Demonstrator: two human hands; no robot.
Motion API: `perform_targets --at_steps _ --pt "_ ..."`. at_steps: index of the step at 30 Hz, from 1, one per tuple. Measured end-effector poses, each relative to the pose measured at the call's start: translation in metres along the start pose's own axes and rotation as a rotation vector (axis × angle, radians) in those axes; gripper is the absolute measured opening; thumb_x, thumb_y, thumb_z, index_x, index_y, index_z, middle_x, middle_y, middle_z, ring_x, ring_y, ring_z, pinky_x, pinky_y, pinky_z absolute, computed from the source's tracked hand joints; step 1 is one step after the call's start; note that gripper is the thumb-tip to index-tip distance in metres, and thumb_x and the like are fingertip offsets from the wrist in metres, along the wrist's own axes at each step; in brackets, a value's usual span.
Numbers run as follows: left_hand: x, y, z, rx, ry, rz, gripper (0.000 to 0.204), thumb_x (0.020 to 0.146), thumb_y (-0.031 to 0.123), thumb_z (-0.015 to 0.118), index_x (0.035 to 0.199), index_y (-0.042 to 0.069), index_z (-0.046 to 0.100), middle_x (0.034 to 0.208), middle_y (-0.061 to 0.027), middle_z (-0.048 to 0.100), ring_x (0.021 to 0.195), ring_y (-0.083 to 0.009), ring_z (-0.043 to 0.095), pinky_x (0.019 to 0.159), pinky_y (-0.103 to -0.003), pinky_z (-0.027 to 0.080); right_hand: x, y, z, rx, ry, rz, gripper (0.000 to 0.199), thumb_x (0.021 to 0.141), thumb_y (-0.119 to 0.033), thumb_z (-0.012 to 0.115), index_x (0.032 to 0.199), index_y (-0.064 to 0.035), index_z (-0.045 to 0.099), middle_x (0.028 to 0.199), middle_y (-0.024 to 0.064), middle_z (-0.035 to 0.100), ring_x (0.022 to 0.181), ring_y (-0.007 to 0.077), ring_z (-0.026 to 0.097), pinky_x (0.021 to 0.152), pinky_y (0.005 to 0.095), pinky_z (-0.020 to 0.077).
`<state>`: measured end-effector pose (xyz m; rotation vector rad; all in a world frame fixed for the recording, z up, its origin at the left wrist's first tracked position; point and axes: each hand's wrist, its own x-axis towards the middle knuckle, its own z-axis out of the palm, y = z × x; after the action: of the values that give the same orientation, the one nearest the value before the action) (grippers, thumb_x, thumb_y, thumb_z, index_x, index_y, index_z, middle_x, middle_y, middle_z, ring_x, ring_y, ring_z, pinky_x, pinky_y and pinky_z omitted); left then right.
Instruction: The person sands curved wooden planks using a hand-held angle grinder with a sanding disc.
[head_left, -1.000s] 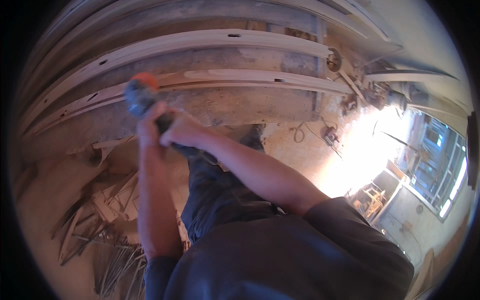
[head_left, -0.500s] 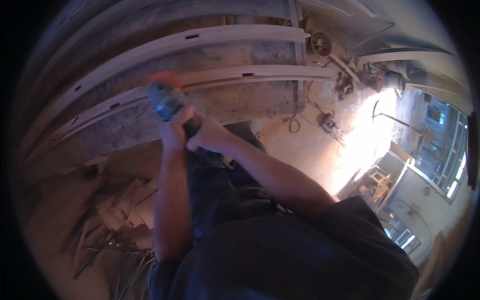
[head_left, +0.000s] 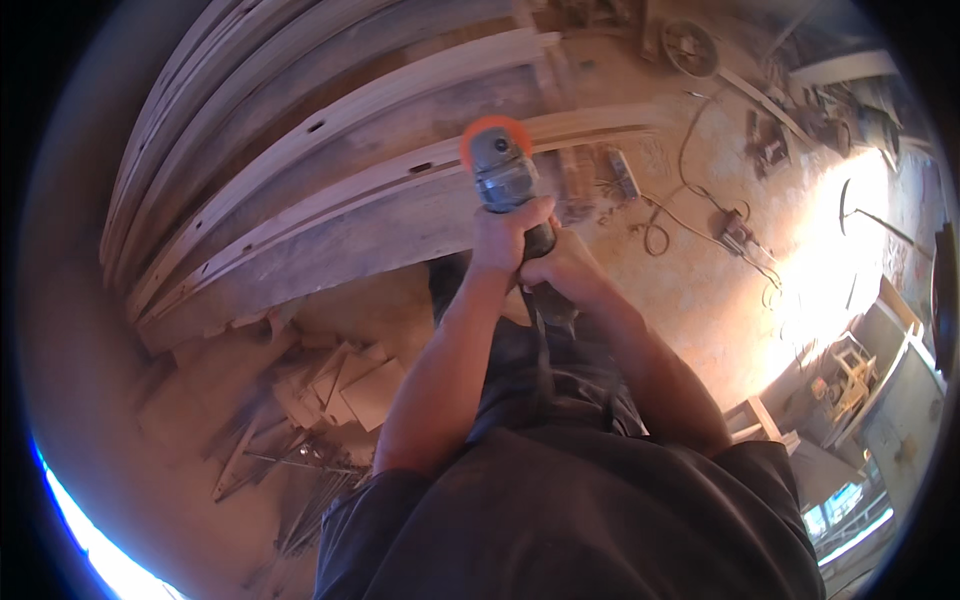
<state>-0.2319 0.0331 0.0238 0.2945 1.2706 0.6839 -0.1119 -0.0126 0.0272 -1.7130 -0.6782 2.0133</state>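
Observation:
An angle grinder (head_left: 505,175) with an orange disc at its head lies over the nearer long wooden rail (head_left: 380,180). My left hand (head_left: 500,235) wraps round the grinder's body just behind the metal head. Close behind it, my right hand (head_left: 568,268) is closed on the rear of the dark handle. A dark cord hangs from the tool's back end toward my body. The disc is over the rail's right part; whether it touches the wood I cannot tell. Slots show along the top of the rail.
Parallel to the nearer rail runs another slotted rail (head_left: 350,105), with more long boards beyond. Wood offcuts (head_left: 345,385) lie in a pile at lower left. On the floor to the right are a looped cable (head_left: 655,238), a round container (head_left: 690,48) and a bright sunlit patch.
Both hands and the grinder have moved right along the nearer rail, still gripping the same way. The view has turned as well, so the floor things sit farther right.

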Motion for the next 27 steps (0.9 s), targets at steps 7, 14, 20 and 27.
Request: perform_targets --at_steps 7,14,20,27 --pt "0.016 -0.026 0.055 0.034 -0.083 -0.046 0.021 0.081 0.016 0.083 0.091 0.001 0.073 0.085 -0.0108 0.073 0.074 -0.0198 0.07 0.071 -0.036 0.056 -0.022 0.005 -0.063 0.114 0.074 -0.02 0.05 0.062 -0.008 0.079 0.109 0.0042 0.065 0.083 0.0083 0.07 0.074 0.0188 0.069 0.068 0.0327 0.0559" --pt "0.044 -0.053 0.158 0.547 -0.256 0.021 0.042 0.072 0.035 0.087 0.098 0.003 0.077 0.09 -0.0116 0.076 0.083 -0.0214 0.073 0.08 -0.035 0.057 -0.04 0.04 -0.148 0.342 0.214 -0.085 0.034 0.066 -0.005 0.073 0.098 0.0046 0.069 0.086 0.0129 0.072 0.074 0.0238 0.071 0.069 0.0338 0.0565" --pt "0.061 -0.047 0.184 0.761 -0.261 0.045 0.043 0.068 0.034 0.087 0.092 -0.001 0.076 0.091 -0.0176 0.076 0.085 -0.0279 0.074 0.079 -0.039 0.058 -0.041 0.052 -0.152 0.558 0.232 -0.036 0.035 0.072 -0.026 0.072 0.097 -0.0016 0.07 0.084 0.0097 0.07 0.071 0.0216 0.067 0.067 0.0345 0.0543" --pt "0.035 -0.004 0.05 0.513 -0.17 0.105 0.049 0.067 0.036 0.086 0.095 -0.003 0.076 0.096 -0.0236 0.076 0.093 -0.0334 0.076 0.082 -0.041 0.058 -0.005 0.032 -0.037 0.384 0.134 -0.156 0.032 0.072 -0.01 0.069 0.102 0.0016 0.067 0.089 0.0103 0.071 0.076 0.0226 0.07 0.068 0.0352 0.0569"
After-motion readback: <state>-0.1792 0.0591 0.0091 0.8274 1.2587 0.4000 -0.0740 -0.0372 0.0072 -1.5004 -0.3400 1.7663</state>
